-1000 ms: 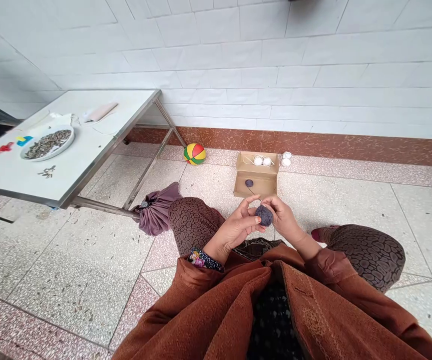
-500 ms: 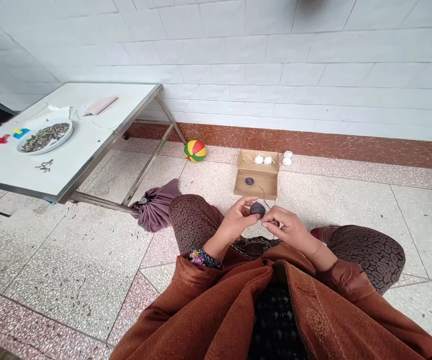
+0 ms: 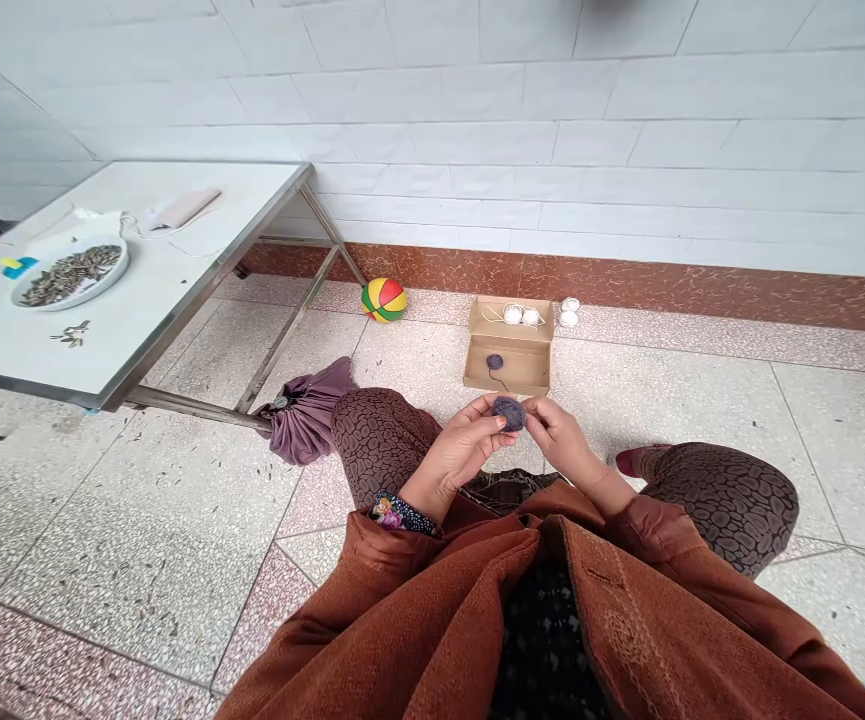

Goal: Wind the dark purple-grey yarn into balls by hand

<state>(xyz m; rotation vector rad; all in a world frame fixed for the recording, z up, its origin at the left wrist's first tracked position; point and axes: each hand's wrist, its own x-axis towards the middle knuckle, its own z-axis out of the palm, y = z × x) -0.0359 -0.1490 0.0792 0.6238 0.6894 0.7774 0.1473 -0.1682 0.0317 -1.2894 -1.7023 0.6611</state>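
Note:
Between my hands is a dark purple-grey ball of yarn (image 3: 508,413). My left hand (image 3: 467,440) grips it, thumb in front and fingers behind. Close against the ball's right side, my right hand (image 3: 563,440) has its fingertips pinched together; the strand they seem to hold is too fine to make out. A second, smaller purple-grey yarn ball (image 3: 495,362) lies in the open cardboard box (image 3: 529,378) on the floor in front of me. From that ball a strand runs toward my hands.
Two white yarn balls (image 3: 522,315) sit in the box's lid, with more white balls (image 3: 569,312) beside it. A coloured ball (image 3: 384,299), a purple cloth bag (image 3: 308,415) and a white-topped table (image 3: 199,190) bearing a dish (image 3: 113,275) are on the left.
My right hand has moved up and in against the yarn ball, from lower right of it. The strand from the box now slants differently. The view has shifted slightly.

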